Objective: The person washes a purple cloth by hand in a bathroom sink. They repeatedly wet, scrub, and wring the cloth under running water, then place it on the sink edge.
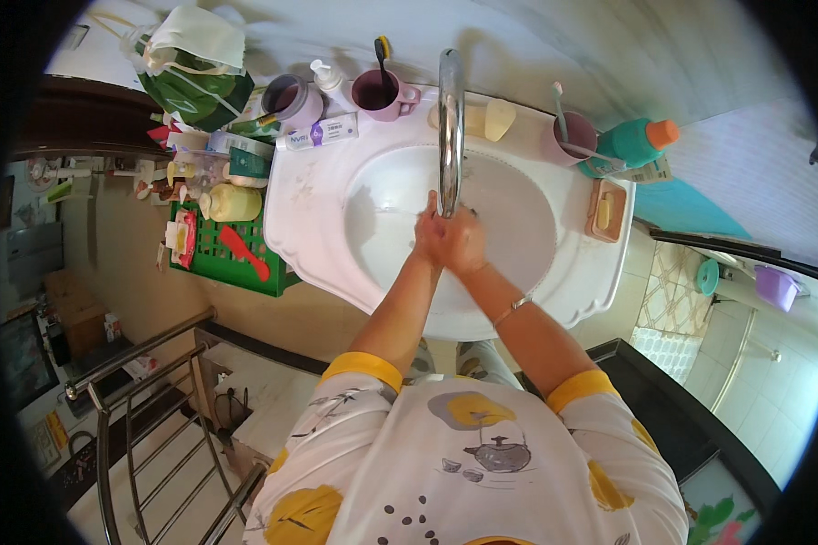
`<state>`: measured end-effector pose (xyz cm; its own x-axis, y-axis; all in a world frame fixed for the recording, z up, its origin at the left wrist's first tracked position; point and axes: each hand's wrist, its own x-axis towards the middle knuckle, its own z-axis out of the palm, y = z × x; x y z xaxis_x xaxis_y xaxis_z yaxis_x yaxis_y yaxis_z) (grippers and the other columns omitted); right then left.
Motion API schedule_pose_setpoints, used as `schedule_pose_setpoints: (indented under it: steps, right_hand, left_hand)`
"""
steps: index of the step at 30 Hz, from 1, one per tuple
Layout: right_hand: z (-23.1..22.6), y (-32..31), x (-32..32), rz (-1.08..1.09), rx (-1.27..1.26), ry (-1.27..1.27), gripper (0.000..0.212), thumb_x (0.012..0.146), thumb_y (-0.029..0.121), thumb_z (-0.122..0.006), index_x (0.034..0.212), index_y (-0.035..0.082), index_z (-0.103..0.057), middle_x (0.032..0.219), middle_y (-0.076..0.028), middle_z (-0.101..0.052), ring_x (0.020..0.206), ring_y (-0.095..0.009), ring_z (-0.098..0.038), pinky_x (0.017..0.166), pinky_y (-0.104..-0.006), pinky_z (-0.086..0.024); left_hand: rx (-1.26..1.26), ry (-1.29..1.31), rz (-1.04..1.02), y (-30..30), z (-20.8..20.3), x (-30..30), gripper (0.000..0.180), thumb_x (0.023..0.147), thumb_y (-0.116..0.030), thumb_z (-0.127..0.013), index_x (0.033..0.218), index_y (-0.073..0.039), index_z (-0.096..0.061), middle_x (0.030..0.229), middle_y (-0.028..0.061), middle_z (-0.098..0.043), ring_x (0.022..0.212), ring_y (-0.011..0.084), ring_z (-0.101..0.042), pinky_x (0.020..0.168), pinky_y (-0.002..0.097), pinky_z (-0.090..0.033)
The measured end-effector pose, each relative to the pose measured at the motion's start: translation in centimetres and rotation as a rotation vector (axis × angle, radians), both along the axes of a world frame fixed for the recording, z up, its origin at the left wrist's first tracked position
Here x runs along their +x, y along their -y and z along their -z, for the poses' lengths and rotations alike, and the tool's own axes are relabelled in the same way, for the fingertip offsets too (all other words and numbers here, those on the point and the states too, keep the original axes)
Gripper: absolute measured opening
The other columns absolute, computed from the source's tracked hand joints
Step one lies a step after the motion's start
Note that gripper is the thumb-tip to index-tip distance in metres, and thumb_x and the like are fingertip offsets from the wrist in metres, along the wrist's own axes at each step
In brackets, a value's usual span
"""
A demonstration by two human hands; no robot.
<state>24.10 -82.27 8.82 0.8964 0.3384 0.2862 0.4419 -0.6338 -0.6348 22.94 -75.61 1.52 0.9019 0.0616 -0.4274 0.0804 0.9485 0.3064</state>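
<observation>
My left hand point(427, 232) and my right hand point(464, 243) are pressed together over the white washbasin point(386, 238), beneath the end of a chrome tap point(451, 118). One finger of the left hand stretches out beside the spout. The right hand closes over the left hand's palm, and its fingers are partly hidden. A bracelet point(513, 310) circles my right wrist. Water from the spout cannot be made out, as the hands and tap cover that spot.
Behind the basin's left side stand a pink mug point(386, 98) with a toothbrush, a white pump bottle point(331, 80) and a toothpaste tube point(320, 132). To the right are a toothbrush cup point(568, 136), a teal bottle point(629, 145) and a soap dish point(606, 209). A green basket point(262, 280) adjoins the left edge.
</observation>
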Motion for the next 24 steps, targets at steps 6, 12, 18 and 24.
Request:
schedule_pose_setpoints:
  steps: [6, 12, 18, 24]
  right_hand:
    - [2.8, 2.6, 5.5, 0.458, 0.569, -0.461, 0.026, 0.083, 0.022, -0.060, 0.067, 0.001, -0.059, 0.075, -0.015, -0.060, 0.062, -0.031, -0.055, 0.062, -0.0339, -0.047]
    - [-1.6, 0.3, -0.3, 0.098, 0.472, -0.217, 0.021, 0.081, 0.019, -0.061, 0.069, 0.002, -0.061, 0.069, -0.012, -0.057, 0.063, -0.032, -0.055, 0.065, -0.0364, -0.048]
    - [-0.1, 1.3, 4.5, 0.233, 0.138, -0.280, 0.021, 0.076, 0.019, -0.064, 0.065, 0.003, -0.056, 0.069, -0.016, -0.055, 0.062, -0.036, -0.054, 0.057, -0.0434, -0.044]
    - [-0.6, -1.0, 0.3, 0.060, 0.213, -0.036, 0.018, 0.072, 0.022, -0.068, 0.073, 0.005, -0.063, 0.071, -0.014, -0.056, 0.067, -0.031, -0.057, 0.059, -0.0408, -0.047]
  left_hand:
    - [0.256, -0.344, 0.186, 0.6, -4.4, 0.9, 0.036, 0.091, -0.041, -0.047, 0.104, -0.008, -0.054, 0.095, 0.0055, -0.060, 0.086, 0.0194, -0.060, 0.071, 0.0344, -0.051]
    - [0.149, -0.163, 0.044, -0.6, 1.3, 0.1, 0.021, 0.089, -0.032, -0.050, 0.093, -0.011, -0.053, 0.081, 0.0030, -0.055, 0.071, 0.0168, -0.057, 0.060, 0.0311, -0.048]
    - [0.382, -0.493, 0.239, 1.7, -1.9, 0.8, 0.045, 0.087, -0.058, -0.041, 0.095, -0.015, -0.054, 0.084, -0.0001, -0.054, 0.070, 0.0136, -0.053, 0.062, 0.0303, -0.046]
    - [-0.010, 0.281, 0.165, -1.1, 6.6, -1.1, 0.045, 0.089, -0.049, -0.045, 0.108, -0.010, -0.054, 0.101, 0.0003, -0.057, 0.084, 0.0162, -0.054, 0.073, 0.0333, -0.047]
